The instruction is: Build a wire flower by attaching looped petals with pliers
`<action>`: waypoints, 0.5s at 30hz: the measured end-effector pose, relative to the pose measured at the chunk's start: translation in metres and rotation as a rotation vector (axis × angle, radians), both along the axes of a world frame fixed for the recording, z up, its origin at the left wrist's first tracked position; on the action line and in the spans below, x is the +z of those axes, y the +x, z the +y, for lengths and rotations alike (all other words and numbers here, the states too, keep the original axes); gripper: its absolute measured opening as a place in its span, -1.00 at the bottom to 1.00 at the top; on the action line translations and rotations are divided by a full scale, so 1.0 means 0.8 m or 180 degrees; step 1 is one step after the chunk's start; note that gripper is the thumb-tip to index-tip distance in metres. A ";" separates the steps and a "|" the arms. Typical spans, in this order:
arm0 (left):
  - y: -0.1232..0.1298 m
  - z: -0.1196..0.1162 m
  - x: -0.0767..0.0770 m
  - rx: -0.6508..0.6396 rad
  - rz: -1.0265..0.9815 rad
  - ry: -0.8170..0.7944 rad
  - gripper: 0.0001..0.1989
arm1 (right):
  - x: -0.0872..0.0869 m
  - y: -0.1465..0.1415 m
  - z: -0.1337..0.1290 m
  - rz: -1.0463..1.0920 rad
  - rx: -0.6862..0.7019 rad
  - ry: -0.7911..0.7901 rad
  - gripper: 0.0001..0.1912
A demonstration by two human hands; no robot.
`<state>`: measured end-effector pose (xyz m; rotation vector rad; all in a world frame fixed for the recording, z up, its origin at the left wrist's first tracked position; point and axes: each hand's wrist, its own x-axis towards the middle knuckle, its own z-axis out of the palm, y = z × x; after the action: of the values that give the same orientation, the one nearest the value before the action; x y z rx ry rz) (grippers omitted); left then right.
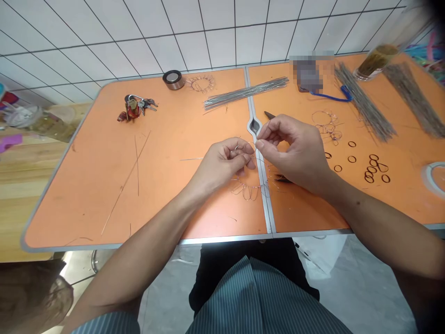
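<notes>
My left hand is closed with its fingertips pinching thin wire near the table's centre seam. A ring of thin wire with small loops hangs from those fingers, just above or on the orange surface. Opposite it, my right hand is closed, thumb and forefinger pinched on a fine strand of the wire that is hard to see. Under the right hand lies a dark tool, mostly hidden; its pointed end shows above and another dark part below.
On the orange table lie a wire bundle, a tape roll, keys and loose wires. To the right are dark rings, another wire bundle, a blurred dark object and a cup.
</notes>
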<state>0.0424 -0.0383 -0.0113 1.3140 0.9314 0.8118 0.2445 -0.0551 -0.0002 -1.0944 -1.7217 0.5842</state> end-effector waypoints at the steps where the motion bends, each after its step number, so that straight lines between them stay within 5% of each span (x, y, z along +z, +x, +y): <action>1: 0.000 0.000 0.000 -0.0017 -0.0014 -0.0036 -0.90 | 0.000 0.000 0.002 0.0048 -0.0007 -0.0034 -0.85; 7: -0.001 -0.001 0.003 -0.0131 -0.0010 -0.0153 -0.97 | 0.007 -0.001 0.006 0.0221 -0.0143 -0.0301 -0.83; 11: -0.003 -0.001 0.001 -0.0166 0.0035 -0.0074 -0.75 | 0.013 -0.001 0.008 0.0292 -0.0044 -0.0544 -0.80; 15: -0.003 0.000 0.002 -0.0170 -0.0038 -0.0043 -0.80 | 0.013 0.001 0.009 0.0241 -0.0049 -0.0622 -0.82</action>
<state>0.0399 -0.0386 -0.0099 1.3156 0.8872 0.7703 0.2449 -0.0477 0.0104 -1.2046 -1.6147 0.7874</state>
